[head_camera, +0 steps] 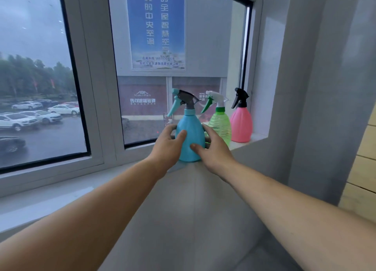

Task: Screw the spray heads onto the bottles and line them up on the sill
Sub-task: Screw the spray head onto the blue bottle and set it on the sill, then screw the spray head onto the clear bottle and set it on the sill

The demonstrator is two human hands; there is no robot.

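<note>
A blue bottle [190, 132] with a teal and grey spray head [184, 100] stands upright on the white sill [258, 137]. My left hand [168, 146] cups its left side and my right hand [213, 148] its right side, thumbs on the front. To its right stands a clear green bottle [220, 126] with a white and green spray head [215, 99]. Farther right, by the wall, a pink bottle [241, 124] carries a black spray head [240, 97]. All three heads point left.
Window glass and its white frame [97, 107] rise right behind the bottles. A grey wall [305, 107] closes the sill at the right. A long stretch of sill [50, 199] runs to the left. Below lies a grey ledge surface [193, 219].
</note>
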